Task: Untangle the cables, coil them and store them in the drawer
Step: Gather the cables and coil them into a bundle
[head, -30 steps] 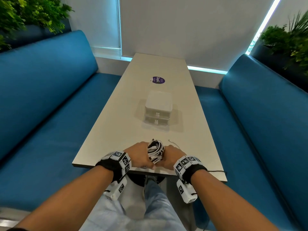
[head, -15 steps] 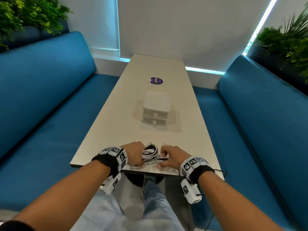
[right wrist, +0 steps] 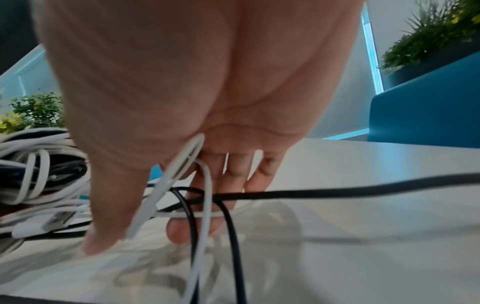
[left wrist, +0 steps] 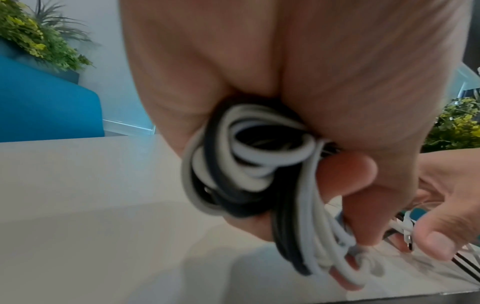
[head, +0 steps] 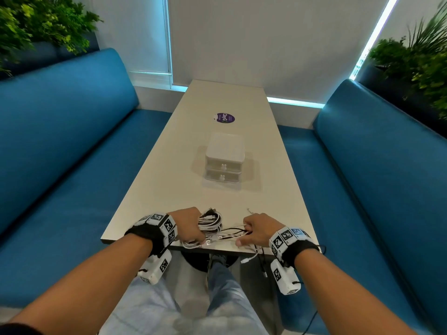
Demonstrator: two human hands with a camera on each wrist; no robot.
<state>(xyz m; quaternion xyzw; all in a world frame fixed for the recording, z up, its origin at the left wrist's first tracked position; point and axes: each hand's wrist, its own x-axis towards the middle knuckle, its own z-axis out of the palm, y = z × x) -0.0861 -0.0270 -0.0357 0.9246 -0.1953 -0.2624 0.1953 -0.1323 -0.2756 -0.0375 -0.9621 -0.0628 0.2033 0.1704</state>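
A tangled bundle of white and black cables point(head: 210, 222) lies at the near edge of the table point(head: 169, 180). My left hand point(head: 189, 226) grips the coiled part of the cables point(left wrist: 244, 172), fingers curled round them. My right hand point(head: 258, 229) sits a little to the right and holds several white and black strands point(right wrist: 205, 197) drawn out of the bundle. Loose ends point(head: 251, 256) hang over the table's front edge. A small white two-drawer box point(head: 225, 157) stands at mid-table, both drawers closed.
A purple round sticker point(head: 224, 118) marks the table beyond the drawer box. Blue benches point(head: 60, 141) run along both sides, with plants point(head: 416, 59) behind them. My knees point(head: 193, 305) are under the table's near edge.
My hands have drawn apart: the right hand moved rightward, pulling strands out of the bundle, while the left hand kept hold of the coil. Cable ends now hang over the edge.
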